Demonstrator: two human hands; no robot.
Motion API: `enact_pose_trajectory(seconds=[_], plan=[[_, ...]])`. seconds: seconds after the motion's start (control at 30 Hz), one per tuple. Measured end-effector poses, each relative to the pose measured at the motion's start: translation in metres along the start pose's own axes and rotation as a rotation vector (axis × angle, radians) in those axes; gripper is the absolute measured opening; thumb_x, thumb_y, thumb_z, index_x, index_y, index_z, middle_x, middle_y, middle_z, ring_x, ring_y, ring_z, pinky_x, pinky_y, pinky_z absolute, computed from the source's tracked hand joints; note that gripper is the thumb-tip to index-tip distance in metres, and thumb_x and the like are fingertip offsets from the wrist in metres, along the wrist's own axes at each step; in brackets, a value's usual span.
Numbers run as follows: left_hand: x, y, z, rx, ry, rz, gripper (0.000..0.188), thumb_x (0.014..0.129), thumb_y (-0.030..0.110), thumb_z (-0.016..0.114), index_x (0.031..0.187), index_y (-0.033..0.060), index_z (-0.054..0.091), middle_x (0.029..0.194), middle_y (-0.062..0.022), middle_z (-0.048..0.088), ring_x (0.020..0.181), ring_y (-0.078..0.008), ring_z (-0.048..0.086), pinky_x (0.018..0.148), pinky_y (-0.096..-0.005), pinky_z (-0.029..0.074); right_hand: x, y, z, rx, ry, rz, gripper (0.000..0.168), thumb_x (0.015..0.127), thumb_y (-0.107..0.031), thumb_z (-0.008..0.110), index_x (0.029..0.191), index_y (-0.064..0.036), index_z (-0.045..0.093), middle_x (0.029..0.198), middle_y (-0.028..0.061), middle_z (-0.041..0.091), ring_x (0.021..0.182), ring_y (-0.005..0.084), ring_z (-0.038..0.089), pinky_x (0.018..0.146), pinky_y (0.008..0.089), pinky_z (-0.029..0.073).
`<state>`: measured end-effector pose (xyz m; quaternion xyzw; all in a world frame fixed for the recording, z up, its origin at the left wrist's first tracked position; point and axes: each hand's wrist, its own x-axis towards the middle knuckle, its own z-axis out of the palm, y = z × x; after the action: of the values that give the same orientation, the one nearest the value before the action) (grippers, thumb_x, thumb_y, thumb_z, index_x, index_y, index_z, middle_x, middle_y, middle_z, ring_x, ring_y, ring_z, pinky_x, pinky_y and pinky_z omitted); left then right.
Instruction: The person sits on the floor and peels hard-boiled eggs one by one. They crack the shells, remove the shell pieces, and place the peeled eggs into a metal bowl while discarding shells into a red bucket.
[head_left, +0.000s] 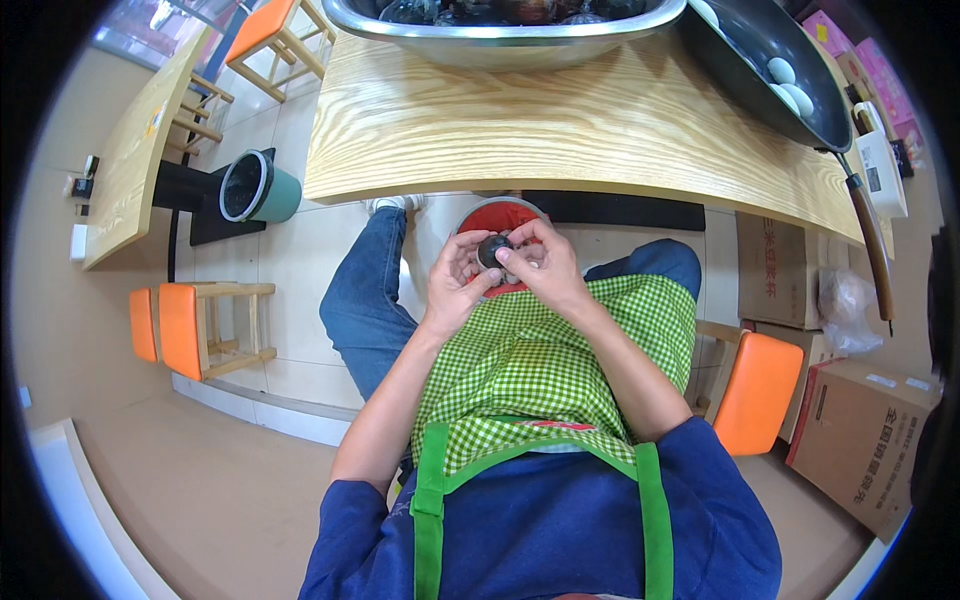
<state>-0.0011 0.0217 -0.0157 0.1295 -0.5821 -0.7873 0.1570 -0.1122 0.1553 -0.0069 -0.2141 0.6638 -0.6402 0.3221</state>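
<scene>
Between my two hands is a dark, partly peeled preserved egg, with pale shell around its lower left side. My left hand cups it from the left. The thumb of my right hand presses on its right side, with the fingers curled above. Both hands are over a red bucket that holds shell pieces, at the front edge of the wooden table. On the table, a large metal basin holds several dark eggs. A black frying pan at the right holds several whitish eggs.
The pan's wooden handle juts past the table's right edge. Cardboard boxes and an orange stool stand at the right. To the left are a green bin, another stool and a second table.
</scene>
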Motion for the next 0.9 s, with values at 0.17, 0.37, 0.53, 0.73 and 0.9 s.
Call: enact_pose_trajectory(seconds=[0.17, 0.37, 0.53, 0.73, 0.9], plan=[[0.001, 0.004, -0.003, -0.035, 0.027, -0.084, 0.048, 0.086, -0.005, 0.067, 0.129, 0.0001, 0.047, 0.125, -0.0108, 0.058, 0.115, -0.0179, 0.057, 0.097, -0.0308, 0.049, 0.000, 0.002, -0.009, 0.197, -0.088, 0.080, 0.024, 0.086, -0.009, 0.071, 0.104, 0.002, 0.059, 0.097, 0.0100, 0.066, 0.079, 0.0132, 0.067, 0.065, 0.0279, 0.055], [0.001, 0.001, -0.006, -0.082, 0.032, -0.107, 0.044, 0.089, -0.002, 0.065, 0.129, 0.0012, 0.048, 0.125, -0.0108, 0.057, 0.111, -0.0179, 0.058, 0.091, -0.0325, 0.053, 0.000, 0.001, -0.006, 0.118, -0.077, 0.011, 0.028, 0.086, -0.006, 0.069, 0.111, 0.002, 0.058, 0.098, 0.0082, 0.066, 0.081, 0.0109, 0.065, 0.069, 0.0263, 0.054], [0.002, 0.001, -0.002, -0.159, 0.063, -0.129, 0.044, 0.090, -0.001, 0.063, 0.131, 0.0004, 0.046, 0.121, -0.0109, 0.056, 0.101, -0.0159, 0.059, 0.081, -0.0308, 0.055, 0.003, 0.003, -0.006, 0.134, -0.099, 0.017, 0.028, 0.086, -0.004, 0.069, 0.111, 0.002, 0.059, 0.093, 0.0070, 0.066, 0.076, 0.0098, 0.064, 0.064, 0.0249, 0.053], [0.000, 0.000, -0.002, -0.153, 0.040, -0.135, 0.046, 0.089, -0.001, 0.065, 0.131, 0.0007, 0.047, 0.123, -0.0098, 0.057, 0.111, -0.0173, 0.057, 0.088, -0.0329, 0.054, 0.009, 0.014, -0.007, 0.114, -0.101, -0.015, 0.021, 0.087, -0.002, 0.066, 0.107, 0.002, 0.060, 0.083, 0.0055, 0.065, 0.069, 0.0089, 0.062, 0.058, 0.0236, 0.051], [-0.001, -0.002, 0.000, -0.122, 0.073, -0.142, 0.053, 0.083, -0.005, 0.070, 0.130, 0.0004, 0.047, 0.122, -0.0097, 0.057, 0.107, -0.0172, 0.059, 0.089, -0.0318, 0.055, 0.007, 0.013, -0.005, 0.113, -0.072, -0.011, 0.023, 0.085, -0.006, 0.069, 0.105, 0.003, 0.060, 0.081, 0.0049, 0.063, 0.067, 0.0086, 0.061, 0.058, 0.0232, 0.050]])
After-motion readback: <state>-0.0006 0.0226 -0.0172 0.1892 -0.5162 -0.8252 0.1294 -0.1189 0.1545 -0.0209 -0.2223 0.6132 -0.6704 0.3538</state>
